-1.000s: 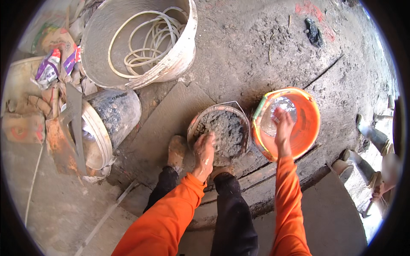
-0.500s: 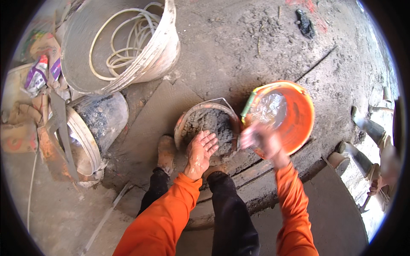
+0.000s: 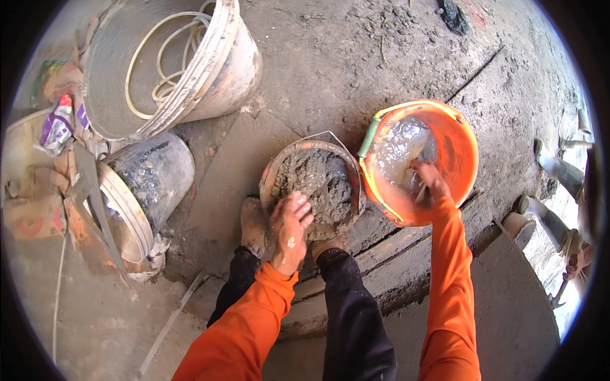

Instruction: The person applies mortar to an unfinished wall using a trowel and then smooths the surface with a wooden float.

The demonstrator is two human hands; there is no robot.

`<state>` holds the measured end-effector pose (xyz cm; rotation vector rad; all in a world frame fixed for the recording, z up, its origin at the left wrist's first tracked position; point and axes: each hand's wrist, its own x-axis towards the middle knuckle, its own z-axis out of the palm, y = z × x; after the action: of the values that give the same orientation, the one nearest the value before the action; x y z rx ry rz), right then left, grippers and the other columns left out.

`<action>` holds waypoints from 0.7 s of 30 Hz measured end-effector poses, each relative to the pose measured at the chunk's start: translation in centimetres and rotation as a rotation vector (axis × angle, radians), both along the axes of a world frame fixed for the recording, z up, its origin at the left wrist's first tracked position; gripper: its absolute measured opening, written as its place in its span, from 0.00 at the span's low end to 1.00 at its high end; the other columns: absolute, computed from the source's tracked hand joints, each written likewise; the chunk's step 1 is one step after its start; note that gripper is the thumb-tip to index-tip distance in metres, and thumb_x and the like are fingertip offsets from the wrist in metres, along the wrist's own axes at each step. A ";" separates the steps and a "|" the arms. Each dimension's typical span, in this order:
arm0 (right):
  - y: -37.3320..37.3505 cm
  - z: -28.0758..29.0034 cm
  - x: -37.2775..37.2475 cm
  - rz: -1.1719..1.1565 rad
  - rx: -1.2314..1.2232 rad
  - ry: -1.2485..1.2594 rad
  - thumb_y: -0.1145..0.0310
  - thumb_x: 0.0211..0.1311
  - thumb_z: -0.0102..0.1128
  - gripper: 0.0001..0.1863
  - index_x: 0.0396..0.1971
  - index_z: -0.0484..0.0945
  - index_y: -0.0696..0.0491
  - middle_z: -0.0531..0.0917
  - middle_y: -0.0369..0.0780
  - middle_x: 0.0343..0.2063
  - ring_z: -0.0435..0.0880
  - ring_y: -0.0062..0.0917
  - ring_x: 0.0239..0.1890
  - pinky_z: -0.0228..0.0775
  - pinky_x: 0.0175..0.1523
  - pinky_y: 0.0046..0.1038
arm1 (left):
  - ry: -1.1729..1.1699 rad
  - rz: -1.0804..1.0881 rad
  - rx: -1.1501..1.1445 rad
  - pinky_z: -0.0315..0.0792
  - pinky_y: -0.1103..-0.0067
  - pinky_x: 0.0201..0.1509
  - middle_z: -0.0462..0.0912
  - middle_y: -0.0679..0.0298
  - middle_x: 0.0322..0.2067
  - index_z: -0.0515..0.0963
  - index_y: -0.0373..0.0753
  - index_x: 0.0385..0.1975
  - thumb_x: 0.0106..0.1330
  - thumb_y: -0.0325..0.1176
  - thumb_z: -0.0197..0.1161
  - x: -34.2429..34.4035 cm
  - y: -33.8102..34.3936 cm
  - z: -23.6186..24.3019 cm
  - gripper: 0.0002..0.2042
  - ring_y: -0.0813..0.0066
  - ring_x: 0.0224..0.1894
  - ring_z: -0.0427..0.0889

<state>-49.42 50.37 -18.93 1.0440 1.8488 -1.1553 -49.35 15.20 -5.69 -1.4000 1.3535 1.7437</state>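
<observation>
Head view: orange bucket (image 3: 460, 159) upright, opening upward.

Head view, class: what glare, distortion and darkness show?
In the head view, glints speckle liquid in the orange bucket; at the head view's right, ground beside the boots looks washed out; low in the head view, the ledge looks bowed; black corners frame that view.

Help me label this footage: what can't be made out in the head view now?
All in head view:
Bottom of the orange bucket: hidden by cloudy water and the right hand.
Part of the hose: hidden by the large bucket's rim.
Bottom of the middle bucket: covered by grey mix.
Wearer of the boots: mostly cut off by the fisheye's dark rim.
</observation>
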 end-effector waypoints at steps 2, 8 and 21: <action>-1.6 3.5 0.5 -0.521 -0.638 -0.078 0.55 0.65 0.47 0.20 0.30 0.77 0.59 0.82 0.45 0.24 0.82 0.34 0.24 0.77 0.28 0.31 | -0.021 0.063 0.059 0.69 0.70 0.54 0.74 0.57 0.51 0.67 0.37 0.55 0.66 0.44 0.53 0.4 -0.9 0.5 0.23 0.64 0.51 0.74; -17.7 17.5 3.1 -0.169 -0.658 0.431 0.64 0.63 0.55 0.18 0.46 0.73 0.62 0.80 0.44 0.34 0.80 0.31 0.35 0.73 0.43 0.29 | -0.128 0.148 0.285 0.71 0.70 0.51 0.78 0.58 0.41 0.70 0.34 0.46 0.67 0.43 0.53 0.2 2.5 -1.0 0.18 0.64 0.45 0.77; -26.7 18.8 2.1 0.179 0.105 0.180 0.70 0.52 0.57 0.23 0.49 0.69 0.60 0.76 0.51 0.45 0.79 0.47 0.43 0.70 0.51 0.39 | 0.605 -0.819 -0.481 0.63 0.67 0.61 0.67 0.49 0.58 0.63 0.36 0.60 0.61 0.40 0.58 -9.6 -6.0 1.7 0.28 0.54 0.58 0.68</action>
<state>-47.34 23.70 -0.15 0.8333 2.1172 -1.0852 -58.93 9.17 -4.02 -0.3276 2.3509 1.3282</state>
